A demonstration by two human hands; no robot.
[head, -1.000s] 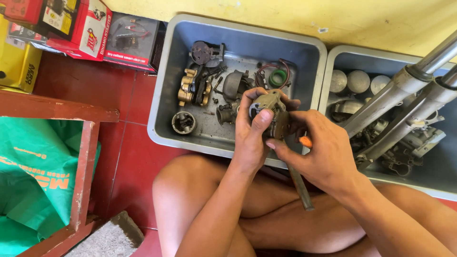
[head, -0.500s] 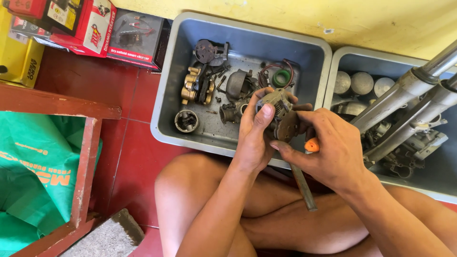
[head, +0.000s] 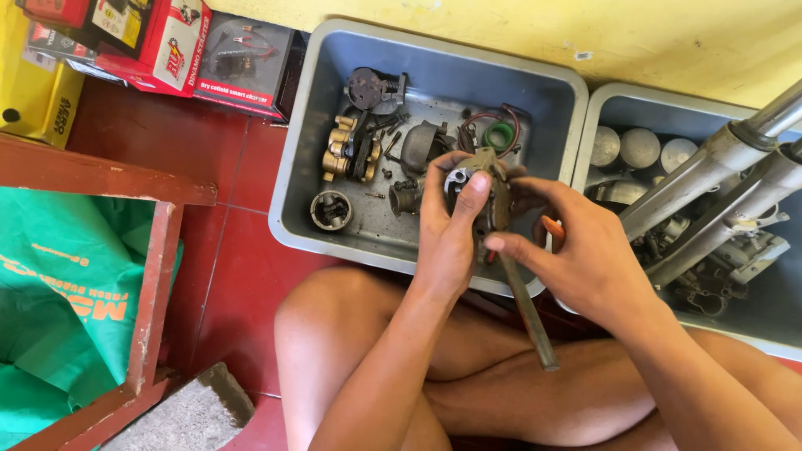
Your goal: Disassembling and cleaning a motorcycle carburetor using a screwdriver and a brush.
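Your left hand clamps the metal part steady over the grey tray while your right hand grips a screwdriver at its underside.

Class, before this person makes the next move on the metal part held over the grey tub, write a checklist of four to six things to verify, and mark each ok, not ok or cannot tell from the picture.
1. Left hand grips the metal part firmly, thumb across it: ok.
2. Right hand holds the orange-handled tool: ok.
3. Tool tip seated on the part: cannot tell, the fingers hide it.
4. Part held over the grey tub, so loose bits would likely drop inside: ok.
5. Fork tubes leaning across the second tub stay apart from the right hand: ok.
6. Part's fasteners loose or tight: cannot tell.
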